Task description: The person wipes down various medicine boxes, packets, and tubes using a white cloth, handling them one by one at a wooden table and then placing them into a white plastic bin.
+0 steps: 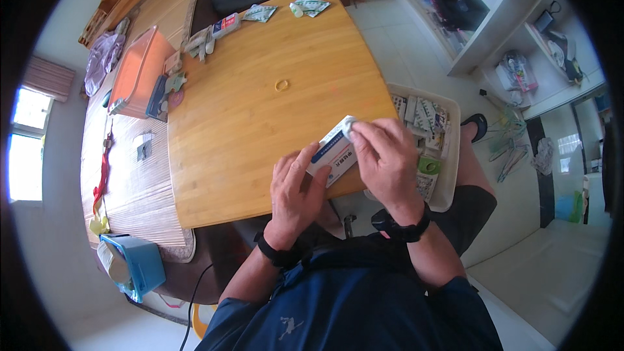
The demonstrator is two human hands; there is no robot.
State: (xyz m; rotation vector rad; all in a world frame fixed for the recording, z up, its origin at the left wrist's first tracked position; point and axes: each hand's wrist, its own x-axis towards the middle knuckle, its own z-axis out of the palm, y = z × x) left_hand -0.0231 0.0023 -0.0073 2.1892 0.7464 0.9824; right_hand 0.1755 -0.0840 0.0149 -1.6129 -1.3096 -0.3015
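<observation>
Over the near right part of the wooden table (260, 130), a slim white-and-blue medicine box (337, 157) lies at a slant. My left hand (296, 188) is closed on its lower left side, thumb on the printed face and fingers along the edge. At the box's upper end, my right hand (389, 164) pinches a small white piece (349, 126) between thumb and forefinger. Whether that piece is the box's flap or something coming out of it, I cannot tell. Farther off on the tabletop lies a small yellowish ring (281, 84).
A white bin (448, 200) of medicine boxes and packets stands beside the table's right edge. Green-and-white packets (311, 5) and a small carton (226, 26) lie at the far edge. An orange tub (140, 75) is at left, a blue bin (146, 263) at lower left.
</observation>
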